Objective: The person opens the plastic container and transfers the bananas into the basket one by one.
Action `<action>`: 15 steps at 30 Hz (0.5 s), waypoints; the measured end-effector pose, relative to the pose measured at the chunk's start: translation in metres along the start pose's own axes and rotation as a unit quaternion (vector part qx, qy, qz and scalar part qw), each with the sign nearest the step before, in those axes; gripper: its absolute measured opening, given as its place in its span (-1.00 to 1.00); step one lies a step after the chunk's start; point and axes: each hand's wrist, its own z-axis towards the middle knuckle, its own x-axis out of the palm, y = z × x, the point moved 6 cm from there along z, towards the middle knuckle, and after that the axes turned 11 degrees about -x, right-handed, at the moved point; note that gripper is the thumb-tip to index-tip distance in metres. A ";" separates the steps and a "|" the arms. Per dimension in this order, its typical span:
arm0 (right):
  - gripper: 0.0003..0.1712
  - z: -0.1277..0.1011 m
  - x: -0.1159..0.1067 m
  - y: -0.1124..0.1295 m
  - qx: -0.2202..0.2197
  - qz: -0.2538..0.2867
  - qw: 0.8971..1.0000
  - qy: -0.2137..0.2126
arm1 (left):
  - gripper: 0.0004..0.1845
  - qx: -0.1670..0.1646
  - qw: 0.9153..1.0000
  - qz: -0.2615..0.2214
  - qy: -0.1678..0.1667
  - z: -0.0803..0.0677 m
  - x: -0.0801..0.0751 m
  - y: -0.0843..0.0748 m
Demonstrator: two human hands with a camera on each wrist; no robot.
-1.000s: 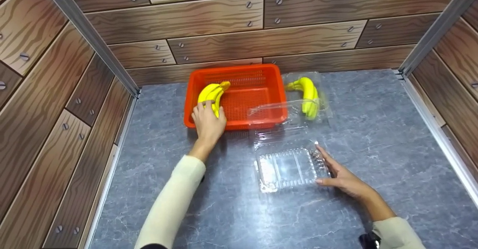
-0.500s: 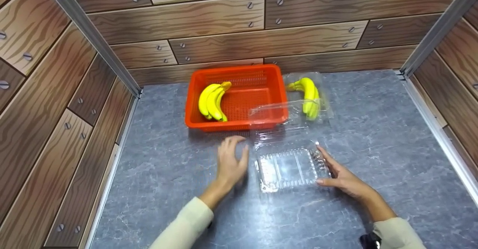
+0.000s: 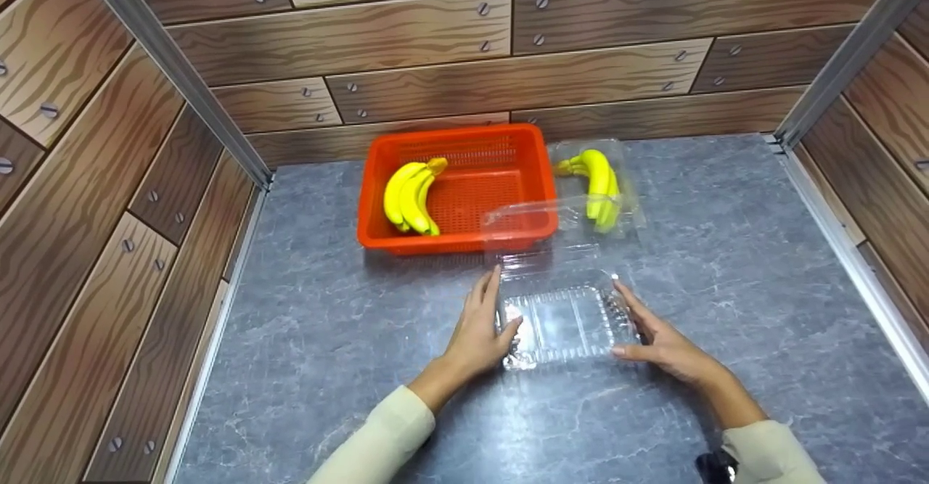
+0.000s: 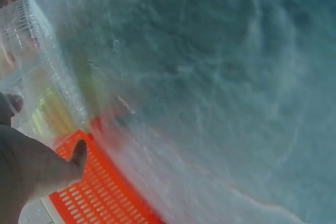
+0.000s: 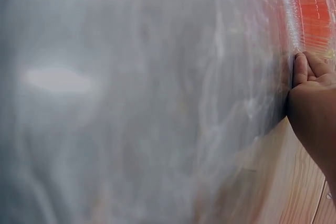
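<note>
In the head view, a clear plastic clamshell container (image 3: pixel 562 324) lies unfolded on the floor, its lid (image 3: pixel 519 223) raised at the far side and overlapping the red basket's corner. My left hand (image 3: pixel 477 331) is at the container's left side, fingers stretched along the wall and thumb over the rim. At the opposite side rests my right hand (image 3: pixel 668 346), its straight fingers at the far corner and its thumb at the near one. No fruit is in the container's base. A yellow banana bunch (image 3: pixel 412 197) lies in the red basket (image 3: pixel 453 243).
Behind the container, right of the basket, a second banana bunch (image 3: pixel 601 186) lies in another clear plastic box (image 3: pixel 630 157), partly seen through the raised lid. Wood-patterned walls (image 3: pixel 435 34) with metal edge strips enclose the grey marbled floor (image 3: pixel 305 339) on three sides.
My left hand has let go of the banana bunch in the basket, come back toward me and moved right to the container's left side. The right hand has stayed in place.
</note>
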 end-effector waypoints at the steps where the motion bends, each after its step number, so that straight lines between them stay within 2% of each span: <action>1: 0.28 0.000 0.000 0.000 -0.002 -0.001 1.000 0.001 | 0.01 -0.003 1.000 -0.002 0.004 0.000 0.001 0.001; 7: 0.23 0.001 -0.003 0.002 -0.005 -0.004 1.000 0.012 | 0.08 -0.014 0.999 -0.026 0.029 0.001 0.006 0.005; 15: 0.14 0.005 -0.008 0.005 -0.004 -0.022 1.000 0.013 | 0.03 -0.026 0.998 -0.039 0.046 0.002 0.012 0.000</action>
